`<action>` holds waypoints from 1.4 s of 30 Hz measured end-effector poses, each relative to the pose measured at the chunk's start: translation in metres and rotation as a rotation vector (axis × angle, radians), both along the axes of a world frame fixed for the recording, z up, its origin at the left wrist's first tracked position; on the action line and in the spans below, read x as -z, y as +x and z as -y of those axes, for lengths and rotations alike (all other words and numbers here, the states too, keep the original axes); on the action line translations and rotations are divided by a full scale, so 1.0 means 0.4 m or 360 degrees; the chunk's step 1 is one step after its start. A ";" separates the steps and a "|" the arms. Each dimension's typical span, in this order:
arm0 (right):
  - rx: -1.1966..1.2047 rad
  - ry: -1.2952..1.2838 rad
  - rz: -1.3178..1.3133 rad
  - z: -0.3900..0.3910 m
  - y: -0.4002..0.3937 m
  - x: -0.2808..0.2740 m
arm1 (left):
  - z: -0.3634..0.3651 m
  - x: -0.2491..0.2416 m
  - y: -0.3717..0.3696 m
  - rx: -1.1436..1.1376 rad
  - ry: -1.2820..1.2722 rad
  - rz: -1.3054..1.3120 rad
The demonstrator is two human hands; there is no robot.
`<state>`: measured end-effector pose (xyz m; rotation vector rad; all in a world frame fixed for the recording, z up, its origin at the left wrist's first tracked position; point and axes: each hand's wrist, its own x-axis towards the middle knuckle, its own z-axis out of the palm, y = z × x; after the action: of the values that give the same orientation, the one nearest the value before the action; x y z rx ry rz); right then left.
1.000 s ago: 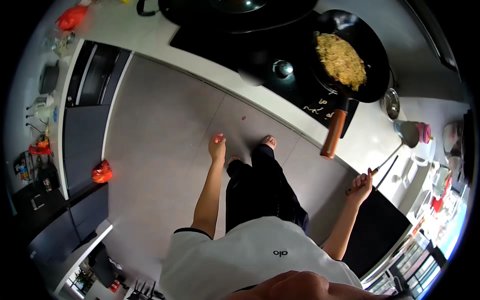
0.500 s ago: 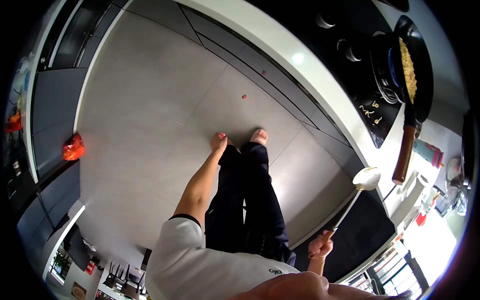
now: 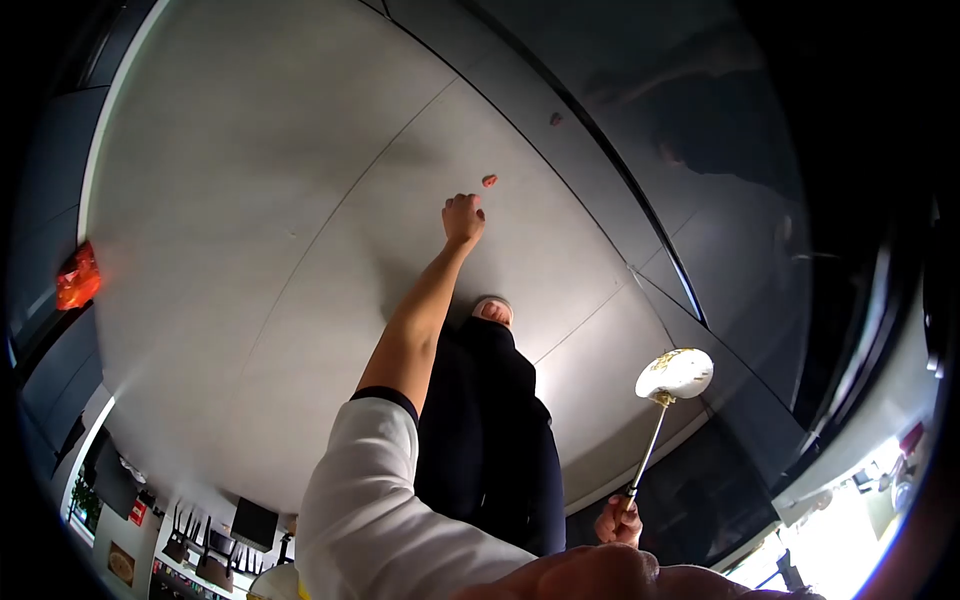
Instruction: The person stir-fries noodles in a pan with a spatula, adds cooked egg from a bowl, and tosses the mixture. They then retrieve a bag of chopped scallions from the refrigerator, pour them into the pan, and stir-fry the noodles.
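At the far left edge an orange-red bag [image 3: 77,277] lay on the grey floor [image 3: 250,200], well apart from everything else. Further right, the left hand [image 3: 463,216] reached down toward the floor, and a small red scrap [image 3: 489,181] lay just beyond its knuckles, near but not touching; a second, fainter scrap [image 3: 555,119] sat further off beside the dark cabinet base [image 3: 640,210]. The fingers were curled in, nearly a fist, and whether they pinched anything could not be made out. The arm was stretched long and almost straight from the white sleeve [image 3: 365,470]. Below it one bare foot [image 3: 491,310] showed past the dark trousers [image 3: 490,430]. To the right, the right hand [image 3: 617,520] gripped the handle end of a ladle [image 3: 672,375], closed round it and partly cut off by the body; the ladle stood nearly upright, its pale bowl raised with bits of food on it. The counter beyond was dark and blurred.
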<state>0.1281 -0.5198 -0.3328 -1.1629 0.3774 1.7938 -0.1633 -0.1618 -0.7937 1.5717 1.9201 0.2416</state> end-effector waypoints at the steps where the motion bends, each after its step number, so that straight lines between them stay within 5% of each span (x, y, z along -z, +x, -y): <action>1: -0.0013 0.0010 0.0042 -0.002 0.008 0.042 | -0.019 0.049 0.018 -0.0005 0.0002 -0.0029; 10: 0.0054 -0.0007 0.0203 0.004 0.047 0.156 | -0.068 0.243 0.094 -0.0033 0.0327 -0.0084; 15: 0.0057 -0.0086 0.0360 -0.002 0.034 0.119 | -0.064 0.202 0.086 -0.0156 0.0325 -0.0024; 22: -0.0006 -0.0251 0.0071 -0.047 0.123 -0.193 | 0.056 -0.322 0.225 -0.0048 0.0231 0.0525; 28: -0.0018 -0.0304 -0.0039 -0.068 0.316 -0.544 | 0.074 -1.133 0.437 0.0130 -0.0040 0.0999; 31: 0.0088 -0.0131 0.0029 -0.080 0.391 -0.681 | 0.064 -1.401 0.589 0.0386 0.0062 0.1302; 34: 0.0361 0.0232 0.0096 0.132 0.413 -0.709 | 0.184 -1.688 0.756 0.0824 0.0138 0.1232; 40: 0.0863 0.0466 0.0384 0.187 0.428 -0.861 | 0.178 -2.028 1.136 0.0757 0.0066 0.1450; 42: 0.0959 0.0472 0.0468 0.174 0.450 -0.869 | 0.121 -2.043 1.277 0.0584 -0.0106 0.1355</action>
<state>0.3080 -0.5894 0.0148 -0.9525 0.2416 1.0941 0.3473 -0.2103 0.0237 1.4149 0.9635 0.5695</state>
